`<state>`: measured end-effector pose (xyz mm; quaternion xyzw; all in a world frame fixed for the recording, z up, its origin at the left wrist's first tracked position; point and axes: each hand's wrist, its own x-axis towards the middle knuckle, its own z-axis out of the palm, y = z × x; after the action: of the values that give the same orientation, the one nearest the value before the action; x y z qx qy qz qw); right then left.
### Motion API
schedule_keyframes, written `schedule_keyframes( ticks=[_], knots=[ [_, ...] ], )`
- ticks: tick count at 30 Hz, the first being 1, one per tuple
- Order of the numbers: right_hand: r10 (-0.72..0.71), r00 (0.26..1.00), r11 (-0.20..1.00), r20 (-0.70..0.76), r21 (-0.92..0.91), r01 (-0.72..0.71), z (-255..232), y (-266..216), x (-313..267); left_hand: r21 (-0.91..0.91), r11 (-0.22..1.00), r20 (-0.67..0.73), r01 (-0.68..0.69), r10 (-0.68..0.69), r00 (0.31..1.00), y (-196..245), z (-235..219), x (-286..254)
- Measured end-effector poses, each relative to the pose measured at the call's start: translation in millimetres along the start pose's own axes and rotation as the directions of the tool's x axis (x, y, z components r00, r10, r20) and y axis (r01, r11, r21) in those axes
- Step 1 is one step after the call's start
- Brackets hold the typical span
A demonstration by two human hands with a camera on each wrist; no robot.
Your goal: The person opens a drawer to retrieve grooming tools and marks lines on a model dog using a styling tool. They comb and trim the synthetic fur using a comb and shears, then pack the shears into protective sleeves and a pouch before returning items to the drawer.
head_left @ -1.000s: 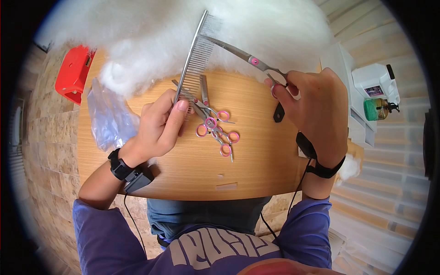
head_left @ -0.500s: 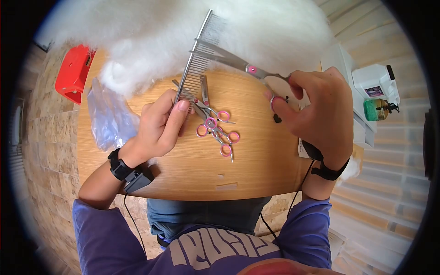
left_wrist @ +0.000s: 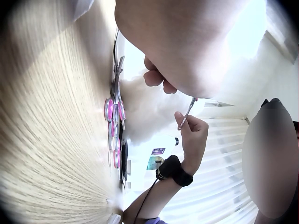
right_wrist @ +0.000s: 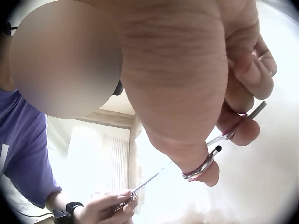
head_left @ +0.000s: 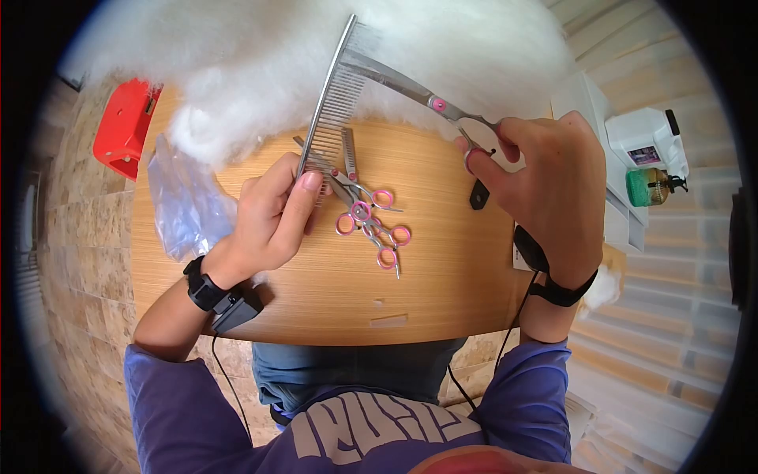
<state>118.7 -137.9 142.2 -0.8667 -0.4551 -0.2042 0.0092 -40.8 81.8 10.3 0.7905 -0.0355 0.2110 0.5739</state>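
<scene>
My left hand (head_left: 272, 217) grips a long metal comb (head_left: 324, 110) by its lower end, thumb on top, teeth facing right. My right hand (head_left: 553, 178) holds scissors (head_left: 439, 105) with pink trim. In the right wrist view, the thumb passes through one ring (right_wrist: 201, 170) of these scissors. Their blades lie nearly together, and the tips overlap the comb's upper teeth in the head view. Behind both tools spreads a large mass of white fluffy fur-like material (head_left: 237, 71). Several more pink-ringed scissors (head_left: 361, 212) lie in a pile beside the left hand.
On the wooden table (head_left: 450, 268) a clear plastic bag (head_left: 185, 209) lies at left and a dark flat object (head_left: 478, 195) near the right hand. A red object (head_left: 122, 130) stands off the left edge. At right are a white jug (head_left: 643, 141) and a green-and-amber bottle (head_left: 647, 187).
The scissors' blades spread apart half a second ago and have come together again, shifting slightly up along the comb. The comb has moved a little left; the left hand keeps its grip.
</scene>
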Motion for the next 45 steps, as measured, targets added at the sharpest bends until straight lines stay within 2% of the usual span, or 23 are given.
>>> schedule_keyframes(
  ticks=[11,16,19,31,41,43,45],
  knots=[
    [-0.039,0.999,0.999,0.022,0.021,0.039,4.0,1.8,-3.9,-0.012,1.000,0.000,0.004,-0.004,1.000,0.5,-0.3,-0.2],
    [-0.067,0.993,0.995,0.101,0.085,0.059,-3.7,2.4,-3.1,-0.021,1.000,-0.010,0.017,-0.017,1.000,-2.4,-0.4,-1.0],
    [-0.094,0.992,0.983,0.079,0.166,0.080,-12.6,2.5,-2.0,-0.018,1.000,-0.011,0.005,-0.005,1.000,-1.6,0.5,-0.3],
    [0.001,0.999,0.999,-0.041,0.053,0.001,-0.9,12.1,4.9,0.002,1.000,0.002,0.001,-0.001,1.000,2.4,0.5,0.6],
    [-0.022,1.000,1.000,-0.002,0.007,0.022,1.7,11.4,4.1,0.013,1.000,0.005,-0.017,0.017,1.000,1.9,-0.8,0.6],
    [-0.041,0.999,0.999,0.007,0.009,0.041,4.0,13.4,3.6,-0.049,0.998,-0.019,0.039,-0.040,0.999,0.7,-1.4,-0.3],
    [-0.036,0.999,0.999,0.007,0.002,0.036,3.6,13.2,3.6,-0.044,0.998,-0.023,0.039,-0.040,0.999,0.8,-0.9,-0.3]
  ],
)
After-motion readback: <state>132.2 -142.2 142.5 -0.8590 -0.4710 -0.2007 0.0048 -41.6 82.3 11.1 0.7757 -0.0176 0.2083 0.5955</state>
